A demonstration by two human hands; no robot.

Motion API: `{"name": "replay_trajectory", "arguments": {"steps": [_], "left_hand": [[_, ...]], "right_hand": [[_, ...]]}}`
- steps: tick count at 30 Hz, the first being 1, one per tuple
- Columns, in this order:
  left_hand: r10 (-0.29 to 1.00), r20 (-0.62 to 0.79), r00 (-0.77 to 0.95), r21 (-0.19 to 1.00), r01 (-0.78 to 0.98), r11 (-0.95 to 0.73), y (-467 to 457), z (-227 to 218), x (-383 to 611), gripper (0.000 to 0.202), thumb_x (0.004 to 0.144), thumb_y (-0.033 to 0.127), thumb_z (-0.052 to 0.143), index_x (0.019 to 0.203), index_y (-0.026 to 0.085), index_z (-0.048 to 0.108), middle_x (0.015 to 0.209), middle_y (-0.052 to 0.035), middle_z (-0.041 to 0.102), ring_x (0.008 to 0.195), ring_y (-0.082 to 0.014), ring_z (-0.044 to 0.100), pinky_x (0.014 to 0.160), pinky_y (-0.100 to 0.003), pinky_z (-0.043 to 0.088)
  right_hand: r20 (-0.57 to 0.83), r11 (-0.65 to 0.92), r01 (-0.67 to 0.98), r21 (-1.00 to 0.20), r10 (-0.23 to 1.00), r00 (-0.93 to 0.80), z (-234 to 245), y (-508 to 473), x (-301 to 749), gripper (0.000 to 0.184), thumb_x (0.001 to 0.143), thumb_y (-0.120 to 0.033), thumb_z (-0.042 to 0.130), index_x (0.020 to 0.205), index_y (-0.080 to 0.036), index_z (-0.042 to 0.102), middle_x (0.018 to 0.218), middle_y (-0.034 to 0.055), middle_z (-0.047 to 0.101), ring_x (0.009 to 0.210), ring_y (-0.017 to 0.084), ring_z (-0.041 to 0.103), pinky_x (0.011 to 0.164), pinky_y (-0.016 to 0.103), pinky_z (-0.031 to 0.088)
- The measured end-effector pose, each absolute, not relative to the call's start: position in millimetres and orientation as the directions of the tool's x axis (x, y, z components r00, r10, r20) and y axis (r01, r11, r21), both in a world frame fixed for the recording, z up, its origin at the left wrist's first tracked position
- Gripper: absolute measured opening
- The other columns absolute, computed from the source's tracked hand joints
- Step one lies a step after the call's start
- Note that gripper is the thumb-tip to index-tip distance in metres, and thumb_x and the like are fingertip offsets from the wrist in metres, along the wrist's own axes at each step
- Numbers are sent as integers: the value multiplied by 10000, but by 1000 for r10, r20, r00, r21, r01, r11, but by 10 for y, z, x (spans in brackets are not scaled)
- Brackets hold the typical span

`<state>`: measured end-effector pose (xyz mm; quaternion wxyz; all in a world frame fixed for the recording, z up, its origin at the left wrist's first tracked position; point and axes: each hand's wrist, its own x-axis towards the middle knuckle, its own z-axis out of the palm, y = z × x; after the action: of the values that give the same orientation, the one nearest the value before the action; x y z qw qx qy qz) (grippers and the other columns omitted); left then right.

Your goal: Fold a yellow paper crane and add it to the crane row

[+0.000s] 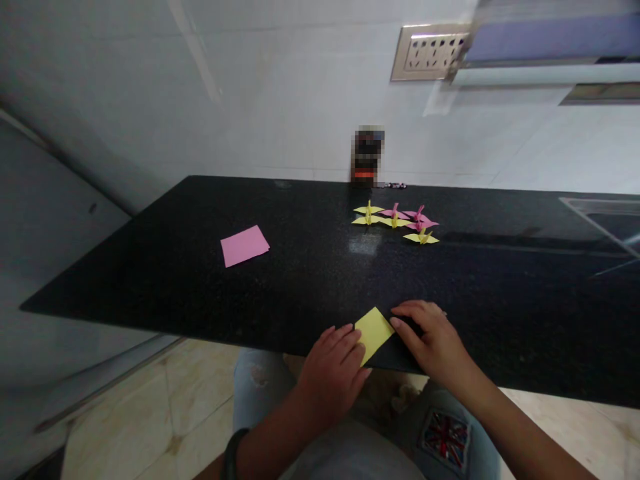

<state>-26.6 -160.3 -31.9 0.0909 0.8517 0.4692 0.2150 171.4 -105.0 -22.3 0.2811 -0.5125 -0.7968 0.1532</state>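
Observation:
A small yellow paper (374, 329), folded, lies at the near edge of the black counter (300, 280). My left hand (334, 377) rests on the paper's left lower side with its fingers flat on it. My right hand (431, 337) lies palm down just right of the paper, fingertips touching its right edge. Neither hand lifts the paper.
A stack of pink paper squares (245, 245) lies on the counter to the left. Several yellow and pink paper cranes (395, 222) stand further back. A dark container (367, 157) stands against the white wall. A sink edge (605, 217) shows at far right.

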Motion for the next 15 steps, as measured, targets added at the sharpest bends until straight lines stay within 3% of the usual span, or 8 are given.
{"name": "replay_trajectory", "arguments": {"steps": [8, 15], "left_hand": [[805, 283, 521, 318, 741, -591, -1547, -285, -377, 224, 790, 249, 464, 988, 183, 545, 1138, -74, 550, 1133, -215, 415, 935, -423, 341], [806, 278, 523, 328, 737, -591, -1542, -303, -382, 224, 791, 264, 459, 981, 186, 551, 1136, -81, 549, 1134, -219, 415, 929, -421, 343]], "right_hand": [[249, 421, 773, -474, 907, -340, -306, -1001, 1560, 179, 714, -311, 586, 850, -195, 591, 901, 82, 543, 845, 236, 493, 720, 390, 392], [278, 445, 635, -631, 894, -351, -268, -1037, 1497, 87, 768, -234, 516, 844, -196, 536, 822, 51, 582, 790, 193, 524, 690, 336, 419]]}}
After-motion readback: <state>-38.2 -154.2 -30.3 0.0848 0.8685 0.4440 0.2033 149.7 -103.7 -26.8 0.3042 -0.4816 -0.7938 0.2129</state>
